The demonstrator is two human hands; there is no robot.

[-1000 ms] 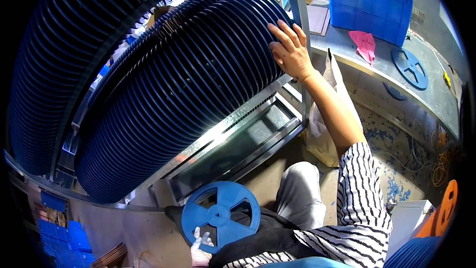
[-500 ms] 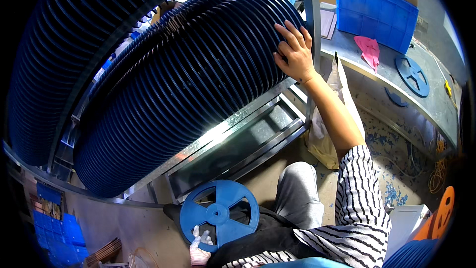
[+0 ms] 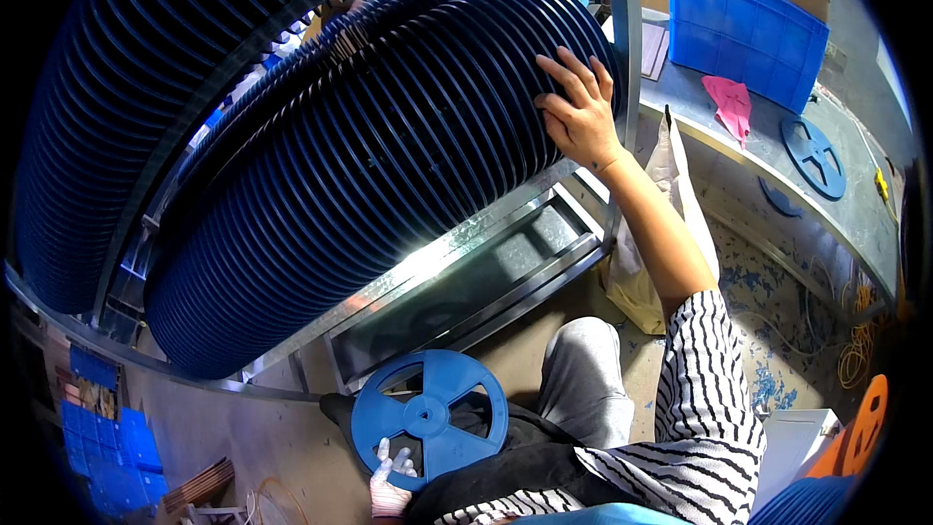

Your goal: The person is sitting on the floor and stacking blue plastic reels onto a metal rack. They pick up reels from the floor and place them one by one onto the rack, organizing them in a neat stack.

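Near my lap, my left hand (image 3: 393,484), in a white glove, grips a round blue reel flange (image 3: 454,369) by its lower left rim. The fingers show through one of its cut-out windows, and there is a small hole at its hub. My bare right hand (image 3: 581,115) reaches up to the right end of a long row of dark blue discs (image 3: 389,151) standing on edge. Its fingers are spread and rest against the disc edges. No disc is separated from the row in that hand.
A metal rack frame (image 3: 457,229) carries the discs, with a second row (image 3: 78,165) at upper left. At right, a bench (image 3: 671,97) holds a blue crate (image 3: 743,34), a pink cloth (image 3: 729,109) and another flange (image 3: 814,157). A pale sack (image 3: 637,282) stands below.
My right hand has shifted slightly down and its fingers are a little differently spread on the discs. The view has tilted slightly. My left hand keeps the reel flange in place.
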